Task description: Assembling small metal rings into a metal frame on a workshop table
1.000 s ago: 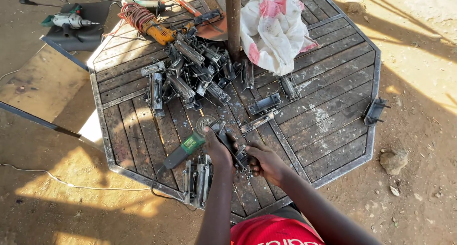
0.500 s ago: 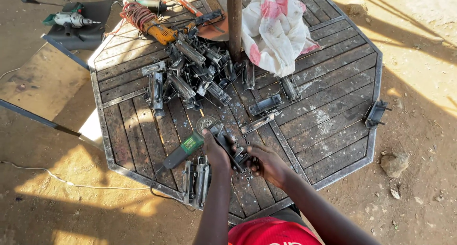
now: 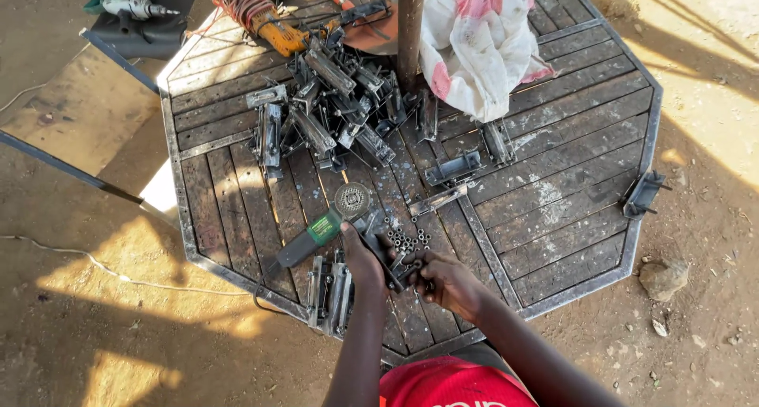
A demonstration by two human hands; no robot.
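I judged this mid-assembly: my left hand [image 3: 360, 257] and right hand [image 3: 447, 280] together gripped a dark metal bracket [image 3: 398, 266]. The next move needed a nut from the small nuts [image 3: 405, 239] just beside them.

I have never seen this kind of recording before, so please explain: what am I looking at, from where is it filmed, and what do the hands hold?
The view comes from a camera worn on a person's head, looking down. No machine is here, only two bare hands. They work at an octagonal table of wooden slats in a metal frame, standing on sandy ground. The left hand and right hand together grip a small dark metal part. Beside them lie an angle grinder with a green body and a cluster of small nuts. Further away is a pile of metal brackets, a white and pink cloth and a post.
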